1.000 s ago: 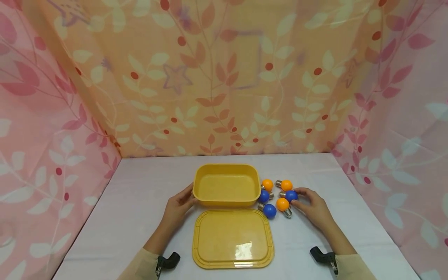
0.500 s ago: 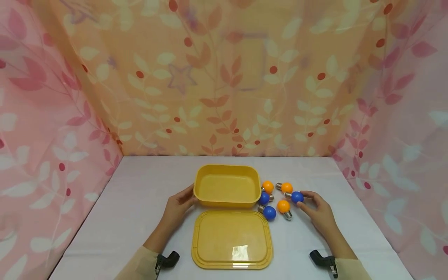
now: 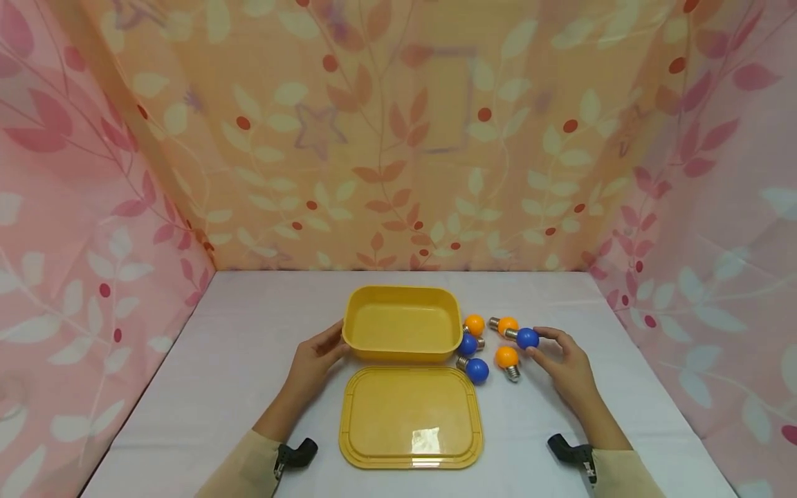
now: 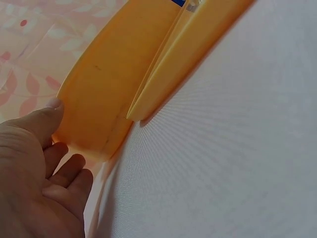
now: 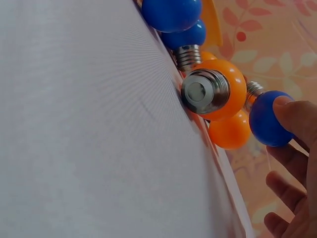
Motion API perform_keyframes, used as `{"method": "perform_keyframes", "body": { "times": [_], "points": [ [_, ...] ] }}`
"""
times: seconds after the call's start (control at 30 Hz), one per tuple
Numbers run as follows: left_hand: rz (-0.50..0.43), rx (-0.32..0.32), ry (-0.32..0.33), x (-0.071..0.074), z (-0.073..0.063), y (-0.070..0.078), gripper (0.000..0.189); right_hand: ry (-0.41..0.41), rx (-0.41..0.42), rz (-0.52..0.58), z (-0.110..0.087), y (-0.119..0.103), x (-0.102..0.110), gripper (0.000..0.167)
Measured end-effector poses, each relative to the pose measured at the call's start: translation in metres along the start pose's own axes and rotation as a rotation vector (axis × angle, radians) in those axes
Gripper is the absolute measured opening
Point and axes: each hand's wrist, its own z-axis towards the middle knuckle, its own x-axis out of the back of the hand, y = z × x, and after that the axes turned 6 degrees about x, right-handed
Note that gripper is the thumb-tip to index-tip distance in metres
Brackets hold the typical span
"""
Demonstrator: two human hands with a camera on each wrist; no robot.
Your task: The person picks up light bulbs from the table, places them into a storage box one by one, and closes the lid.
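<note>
My right hand (image 3: 569,366) pinches a blue light bulb (image 3: 528,337) by its round end between thumb and fingers. The bulb's metal screw base points left. In the right wrist view, this blue bulb (image 5: 270,119) appears beside orange bulbs, with the thumb on its globe. At the left, my left hand (image 3: 313,356) holds the end of a yellow plastic box (image 3: 405,357), its thumb against the outer wall (image 4: 99,99). Other bulbs lie right of the box: an orange bulb (image 3: 507,357), another orange bulb (image 3: 507,325), a third orange bulb (image 3: 475,324), a blue bulb (image 3: 477,371) and another blue bulb (image 3: 467,344).
A yellow lid (image 3: 411,415) lies flat in front of the box, nearer the person. White cloth (image 3: 236,332) covers the table. Patterned curtains (image 3: 386,138) stand behind and at both sides.
My right hand has drawn the blue bulb to the right, away from the front orange bulb, and now holds it by the globe. The left hand stays at the box.
</note>
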Motion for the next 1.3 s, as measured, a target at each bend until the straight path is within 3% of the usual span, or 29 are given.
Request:
{"method": "perform_keyframes", "body": {
  "times": [0.17,0.4,0.67,0.87,1.3],
  "points": [
    [-0.002,-0.009,-0.014,0.000,0.001,0.001,0.060,-0.013,0.010,-0.042,0.005,-0.011,0.005,0.054],
    [0.042,0.011,0.017,0.000,-0.004,0.001,0.057,-0.062,0.096,-0.086,0.027,-0.032,0.013,0.052],
    [0.053,0.022,0.033,0.000,-0.009,-0.001,0.057,-0.273,0.228,-0.166,0.064,-0.066,0.022,0.048],
    [0.031,0.039,0.028,-0.001,-0.010,-0.001,0.057,-0.429,0.304,-0.165,0.087,-0.090,0.020,0.044],
    [0.046,0.009,0.022,0.001,-0.005,0.004,0.057,-0.624,0.401,-0.148,0.138,-0.141,0.002,0.037]
  ]
}}
